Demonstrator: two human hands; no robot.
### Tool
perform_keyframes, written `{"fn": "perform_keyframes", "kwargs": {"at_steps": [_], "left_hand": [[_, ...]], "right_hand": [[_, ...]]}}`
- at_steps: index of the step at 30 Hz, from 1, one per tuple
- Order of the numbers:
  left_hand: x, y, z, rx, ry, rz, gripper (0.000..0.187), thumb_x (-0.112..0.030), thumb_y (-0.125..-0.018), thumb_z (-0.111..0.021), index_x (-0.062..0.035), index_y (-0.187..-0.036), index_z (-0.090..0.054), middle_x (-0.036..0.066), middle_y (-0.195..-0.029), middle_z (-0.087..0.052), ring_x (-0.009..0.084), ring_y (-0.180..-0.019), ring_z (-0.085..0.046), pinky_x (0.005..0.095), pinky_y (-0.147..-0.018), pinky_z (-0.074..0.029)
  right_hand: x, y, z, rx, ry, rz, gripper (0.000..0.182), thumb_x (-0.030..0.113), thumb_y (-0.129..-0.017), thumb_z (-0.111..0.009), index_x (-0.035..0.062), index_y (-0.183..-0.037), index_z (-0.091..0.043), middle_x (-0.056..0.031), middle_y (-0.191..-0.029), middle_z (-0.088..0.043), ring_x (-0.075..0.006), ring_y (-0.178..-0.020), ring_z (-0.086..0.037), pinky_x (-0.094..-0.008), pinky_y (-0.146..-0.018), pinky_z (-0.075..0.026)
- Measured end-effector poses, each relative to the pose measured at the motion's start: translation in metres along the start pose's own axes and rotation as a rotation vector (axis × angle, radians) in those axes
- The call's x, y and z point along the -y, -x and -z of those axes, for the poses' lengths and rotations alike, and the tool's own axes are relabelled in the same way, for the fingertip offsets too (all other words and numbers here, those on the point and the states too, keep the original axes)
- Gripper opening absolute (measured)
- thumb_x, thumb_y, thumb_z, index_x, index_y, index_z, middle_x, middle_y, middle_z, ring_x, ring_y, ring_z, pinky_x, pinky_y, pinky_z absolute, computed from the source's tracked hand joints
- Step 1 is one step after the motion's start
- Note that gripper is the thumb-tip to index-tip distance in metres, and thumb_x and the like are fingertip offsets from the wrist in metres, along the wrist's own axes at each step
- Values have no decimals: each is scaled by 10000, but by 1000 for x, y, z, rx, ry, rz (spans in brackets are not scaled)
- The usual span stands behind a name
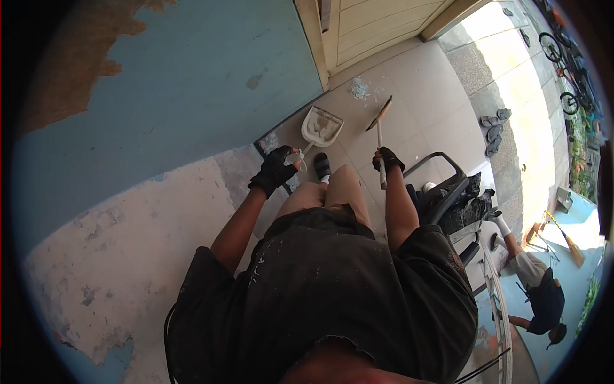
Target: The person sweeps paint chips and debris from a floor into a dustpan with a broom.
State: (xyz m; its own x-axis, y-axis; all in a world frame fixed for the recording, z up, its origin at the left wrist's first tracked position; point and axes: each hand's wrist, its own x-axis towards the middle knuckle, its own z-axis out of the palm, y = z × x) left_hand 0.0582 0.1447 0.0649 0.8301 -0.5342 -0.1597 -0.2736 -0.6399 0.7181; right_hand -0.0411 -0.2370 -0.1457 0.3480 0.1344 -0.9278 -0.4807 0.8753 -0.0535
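Note:
My left hand [275, 171], in a black fingerless glove, is closed around the handle end of a white dustpan [313, 141]. The pan has grey dirt in it and rests close to the foot of the wall, its mouth facing away from me. My right hand [388, 160], gloved the same way, grips the pale stick of a broom [380, 134]. Its narrow brown head is tilted and seen nearly edge-on, close to the floor. Beyond the pan and broom lies a small heap of pale blue-white flakes [359, 88], with loose bits scattered about it.
A peeling blue wall [211, 70] runs along my left, meeting a cream door [377, 29]. To my right stand a black chair [441, 192] with black plastic bags [470, 205] and a ladder [502, 307]. Sandals [494, 137] lie outside; another person [540, 294] is at far right.

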Motion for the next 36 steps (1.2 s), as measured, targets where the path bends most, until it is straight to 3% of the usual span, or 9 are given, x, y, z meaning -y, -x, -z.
{"fn": "perform_keyframes", "kwargs": {"at_steps": [1,7,12,15,22,25,29,32,36], "left_hand": [[1,-4,-2,-15,37,2,381,-262,-741,-697,-45,-1038,-596,155,-1014,-638,328,-982,-602,386,-857,-469],[-23,-16,-16,-117,73,61,377,-263,-765,-669,-69,-1078,-588,144,-1040,-625,307,-992,-599,376,-847,-468],[-62,-29,-37,-259,152,127,364,-226,-760,-675,-68,-1076,-587,135,-1011,-639,302,-965,-613,367,-842,-472],[-83,-35,-67,-335,165,194,363,-232,-763,-673,-62,-1072,-586,136,-1015,-640,288,-969,-618,362,-839,-474],[-145,-58,-119,-467,215,282,333,-262,-789,-661,-63,-1051,-604,119,-1030,-646,274,-987,-619,354,-843,-476],[-160,-59,-131,-480,243,325,333,-261,-792,-662,-67,-1057,-608,113,-1043,-644,267,-991,-618,348,-845,-475],[-165,-48,-146,-481,288,382,325,-256,-794,-663,-73,-1058,-612,108,-1055,-641,255,-1006,-613,347,-859,-473],[-153,-44,-160,-476,251,357,345,-255,-788,-660,-78,-1077,-597,102,-1060,-643,262,-951,-630,357,-839,-489],[-151,-52,-160,-453,395,370,355,-269,-794,-654,-84,-1090,-591,90,-1060,-641,241,-931,-632,349,-837,-490]], "right_hand": [[6,7,-8,-56,58,64,150,138,-857,-517,126,-752,-411,26,-557,-416,-84,-408,-377,-223,-350,-353],[57,62,-6,-304,187,262,108,176,-845,-514,114,-800,-438,-5,-576,-432,-103,-397,-372,-235,-347,-365],[115,92,8,-346,394,225,101,176,-838,-494,104,-789,-443,-18,-567,-448,-123,-395,-399,-243,-343,-372],[153,105,18,-328,592,187,94,142,-843,-503,77,-781,-475,-32,-574,-461,-142,-424,-426,-291,-387,-399],[223,117,26,-301,808,45,138,198,-842,-551,85,-812,-479,-58,-630,-547,-158,-461,-518,-303,-452,-502],[244,132,21,-300,960,0,160,223,-848,-560,77,-847,-496,-66,-662,-570,-175,-475,-539,-315,-442,-498],[250,146,6,-262,1299,153,229,254,-885,-513,51,-986,-545,-139,-804,-653,-215,-600,-625,-303,-550,-538],[261,135,4,-143,1486,103,167,171,-890,-485,49,-1003,-504,-165,-856,-674,-217,-689,-651,-318,-573,-522],[261,129,-11,-113,1471,112,141,163,-894,-482,63,-994,-484,-143,-799,-645,-192,-627,-609,-310,-517,-487]]}}
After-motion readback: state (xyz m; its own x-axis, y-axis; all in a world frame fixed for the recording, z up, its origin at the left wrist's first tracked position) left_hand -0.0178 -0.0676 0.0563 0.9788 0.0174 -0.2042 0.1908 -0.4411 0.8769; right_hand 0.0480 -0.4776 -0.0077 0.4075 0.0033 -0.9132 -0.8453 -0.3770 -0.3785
